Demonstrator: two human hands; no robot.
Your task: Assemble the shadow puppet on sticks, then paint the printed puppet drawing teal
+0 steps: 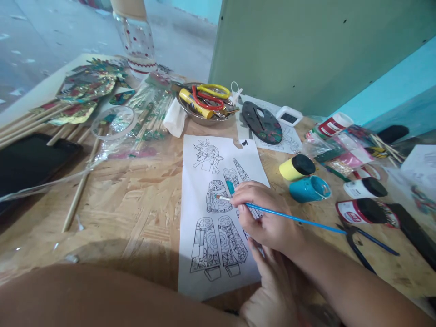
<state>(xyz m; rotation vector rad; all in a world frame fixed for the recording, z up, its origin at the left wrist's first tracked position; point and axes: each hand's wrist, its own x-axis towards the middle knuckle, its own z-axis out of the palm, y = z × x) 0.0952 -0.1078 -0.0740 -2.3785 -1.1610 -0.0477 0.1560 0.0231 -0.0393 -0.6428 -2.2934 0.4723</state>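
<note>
A sheet of paper [199,170] printed with black line drawings lies on the wooden table. My right hand [262,209] pinches a thin blue paintbrush [296,219] near its ferrule. The bristles are at the patterned rounded shape in the middle of the sheet; whether they touch it I cannot tell. A small patch [230,186] of a nearby shape is coloured teal. Below the right hand, my left hand [270,290] rests at the sheet's lower right edge. One of its fingers is stretched out and the others are partly hidden.
Right of the sheet lie an open blue paint jar [308,189], a yellow paint jar [294,167] and black-handled pliers [357,240]. A dark palette [262,122] and a metal bowl [204,120] with tools stand behind. On the left are wooden sticks [80,195] and a black phone [34,163].
</note>
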